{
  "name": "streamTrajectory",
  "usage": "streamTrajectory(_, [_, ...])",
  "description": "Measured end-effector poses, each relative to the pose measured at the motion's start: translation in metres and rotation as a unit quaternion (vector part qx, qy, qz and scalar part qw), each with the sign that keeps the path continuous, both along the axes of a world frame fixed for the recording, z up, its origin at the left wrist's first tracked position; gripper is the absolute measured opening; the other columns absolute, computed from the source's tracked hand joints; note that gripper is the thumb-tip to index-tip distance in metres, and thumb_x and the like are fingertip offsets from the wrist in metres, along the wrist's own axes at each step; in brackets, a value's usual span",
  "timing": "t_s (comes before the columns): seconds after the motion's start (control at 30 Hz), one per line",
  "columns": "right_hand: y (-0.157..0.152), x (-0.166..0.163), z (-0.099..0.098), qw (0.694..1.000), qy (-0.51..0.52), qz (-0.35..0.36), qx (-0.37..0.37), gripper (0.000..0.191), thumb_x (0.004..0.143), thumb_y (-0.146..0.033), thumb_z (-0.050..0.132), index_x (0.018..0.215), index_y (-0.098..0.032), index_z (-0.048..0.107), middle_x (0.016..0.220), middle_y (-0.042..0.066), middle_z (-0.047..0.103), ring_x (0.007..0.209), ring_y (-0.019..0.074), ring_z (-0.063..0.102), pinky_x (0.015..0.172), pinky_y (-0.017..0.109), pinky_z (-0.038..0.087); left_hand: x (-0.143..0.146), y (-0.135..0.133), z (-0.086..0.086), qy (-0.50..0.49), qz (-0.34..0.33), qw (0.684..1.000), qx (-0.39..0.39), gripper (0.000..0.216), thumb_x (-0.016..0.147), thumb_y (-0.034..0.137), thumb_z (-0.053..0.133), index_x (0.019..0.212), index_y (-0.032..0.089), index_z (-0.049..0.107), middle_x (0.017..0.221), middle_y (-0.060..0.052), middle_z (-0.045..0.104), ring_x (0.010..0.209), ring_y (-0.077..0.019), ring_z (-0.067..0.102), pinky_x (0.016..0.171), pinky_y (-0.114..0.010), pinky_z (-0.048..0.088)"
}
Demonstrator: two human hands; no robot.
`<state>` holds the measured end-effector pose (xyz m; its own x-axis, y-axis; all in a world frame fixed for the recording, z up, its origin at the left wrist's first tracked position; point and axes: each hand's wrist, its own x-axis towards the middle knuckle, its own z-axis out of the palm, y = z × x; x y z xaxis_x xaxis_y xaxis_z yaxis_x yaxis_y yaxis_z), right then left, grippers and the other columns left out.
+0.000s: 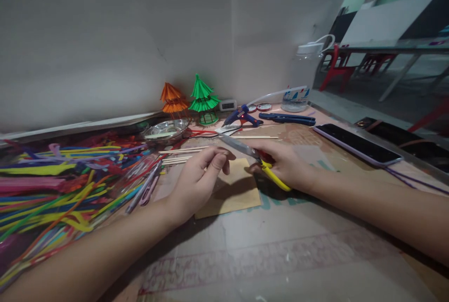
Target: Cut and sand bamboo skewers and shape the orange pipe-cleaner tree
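My right hand grips a pair of scissors with yellow handles. Their metal blades point left and slightly up, above a yellow square of paper on the table. To the left, my left hand is closed, with the thumb pressed against curled fingers. Anything held there is hidden or too small to make out. The blade tips are just beyond the left fingers. Several thin wooden sticks lie behind the left hand.
Colourful pipe cleaners cover the left side. Behind are a metal dish, orange and green pagoda-like models, a blue glue gun, dark blue pliers-like tool and water bottle. A phone lies right.
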<state>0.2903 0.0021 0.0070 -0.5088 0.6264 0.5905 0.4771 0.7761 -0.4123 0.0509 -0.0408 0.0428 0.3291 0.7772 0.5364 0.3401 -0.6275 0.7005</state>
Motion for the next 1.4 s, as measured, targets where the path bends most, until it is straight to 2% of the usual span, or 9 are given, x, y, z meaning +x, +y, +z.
streamTrajectory(0.1, [0.004, 0.001, -0.002, 1.000, 0.017, -0.025, 0.003, 0.051, 0.088, -0.050, 0.069, 0.130, -0.023, 0.062, 0.090, 0.004, 0.069, 0.070, 0.0168, 0.058, 0.063, 0.028, 0.046, 0.000, 0.000, 0.002, 0.000, 0.010, 1.000, 0.026, 0.027, 0.102, 0.029, 0.047, 0.085, 0.019, 0.066, 0.083, -0.003, 0.066, 0.082, -0.0171, 0.062, 0.077, -0.030, 0.046])
streamTrajectory(0.2, [0.004, 0.001, -0.002, 1.000, -0.001, -0.012, 0.023, 0.051, 0.087, -0.048, 0.070, 0.131, -0.024, 0.060, 0.086, 0.002, 0.066, 0.066, 0.0153, 0.055, 0.061, 0.027, 0.045, -0.001, 0.003, -0.001, 0.000, 0.010, 0.999, 0.036, 0.023, 0.101, 0.029, 0.049, 0.093, 0.020, 0.069, 0.094, -0.004, 0.070, 0.091, -0.0190, 0.064, 0.083, -0.032, 0.047])
streamTrajectory(0.4, [-0.002, 0.000, 0.001, 0.997, -0.035, 0.028, 0.061, 0.047, 0.090, -0.045, 0.067, 0.130, -0.021, 0.057, 0.102, 0.009, 0.067, 0.087, 0.0214, 0.063, 0.072, 0.032, 0.051, -0.002, 0.006, -0.013, -0.030, 0.004, 1.000, 0.008, 0.015, 0.100, 0.029, 0.052, 0.104, 0.022, 0.065, 0.098, -0.004, 0.072, 0.090, -0.0195, 0.065, 0.080, -0.031, 0.049])
streamTrajectory(0.63, [-0.004, 0.000, 0.002, 0.996, -0.048, 0.020, 0.073, 0.044, 0.090, -0.041, 0.066, 0.128, -0.020, 0.057, 0.100, 0.009, 0.066, 0.083, 0.0203, 0.063, 0.070, 0.031, 0.051, -0.003, 0.004, -0.011, 0.006, 0.013, 0.999, 0.044, 0.017, 0.101, 0.028, 0.050, 0.093, 0.021, 0.063, 0.085, -0.003, 0.066, 0.077, -0.0169, 0.060, 0.070, -0.030, 0.046])
streamTrajectory(0.83, [-0.003, 0.002, -0.001, 0.996, -0.054, 0.021, 0.074, 0.045, 0.090, -0.036, 0.067, 0.131, -0.022, 0.056, 0.101, 0.008, 0.067, 0.083, 0.0196, 0.064, 0.069, 0.030, 0.051, -0.003, 0.004, -0.013, 0.008, 0.021, 0.998, 0.051, 0.014, 0.099, 0.027, 0.052, 0.094, 0.021, 0.063, 0.086, -0.004, 0.067, 0.079, -0.0181, 0.062, 0.071, -0.030, 0.047])
streamTrajectory(1.13, [-0.003, 0.002, 0.002, 0.995, -0.048, 0.035, 0.080, 0.046, 0.090, -0.040, 0.066, 0.132, -0.024, 0.056, 0.100, 0.008, 0.067, 0.081, 0.0206, 0.064, 0.068, 0.031, 0.052, -0.002, 0.003, -0.013, 0.007, 0.027, 0.998, 0.057, 0.012, 0.097, 0.021, 0.052, 0.094, 0.021, 0.064, 0.089, -0.004, 0.069, 0.082, -0.0177, 0.063, 0.073, -0.030, 0.048])
streamTrajectory(1.4, [-0.002, 0.001, 0.002, 0.994, -0.060, 0.034, 0.080, 0.043, 0.091, -0.041, 0.065, 0.128, -0.020, 0.057, 0.097, 0.008, 0.067, 0.080, 0.0195, 0.063, 0.069, 0.030, 0.051, -0.002, 0.005, -0.013, 0.008, 0.018, 0.998, 0.058, 0.011, 0.095, 0.018, 0.054, 0.092, 0.020, 0.064, 0.088, -0.003, 0.069, 0.080, -0.0162, 0.063, 0.072, -0.028, 0.048])
